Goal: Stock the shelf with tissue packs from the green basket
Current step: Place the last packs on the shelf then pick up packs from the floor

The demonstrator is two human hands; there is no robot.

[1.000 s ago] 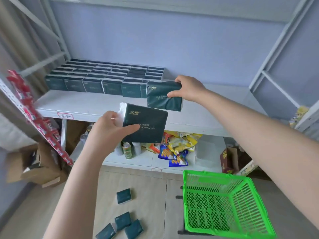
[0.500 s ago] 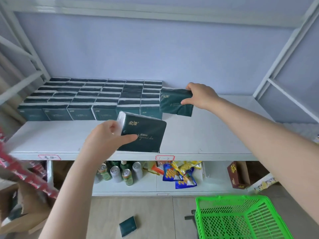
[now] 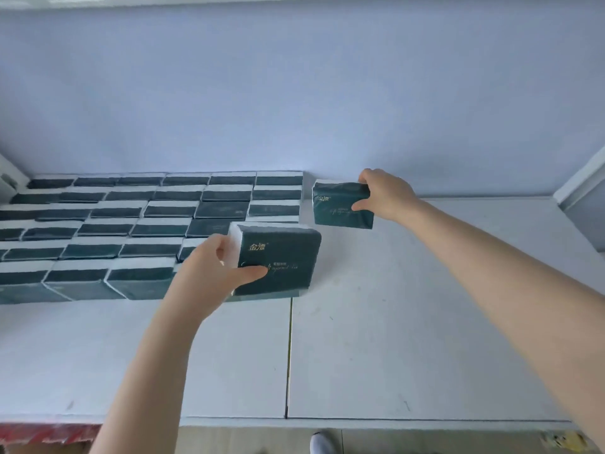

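Note:
Several rows of dark green tissue packs [image 3: 157, 231] cover the left half of the white shelf [image 3: 409, 322]. My left hand [image 3: 212, 273] grips a dark green tissue pack [image 3: 281, 260] with gold lettering, held upright at the right end of the front row, its bottom edge at the shelf board. My right hand [image 3: 383, 194] grips a second tissue pack [image 3: 340, 204] by its right end, upright near the back wall, just right of the stocked rows. The green basket is out of view.
The shelf's right half is bare white board with a seam [image 3: 289, 355] down the middle. A pale blue wall [image 3: 294, 93] closes the back. A shelf upright [image 3: 579, 181] stands at the right. Red packaging [image 3: 45, 432] shows below the front edge.
The view has moved up and closer to the shelf, and the basket and floor have dropped out of sight. Both hands carried their packs deeper onto the shelf, next to the stocked rows.

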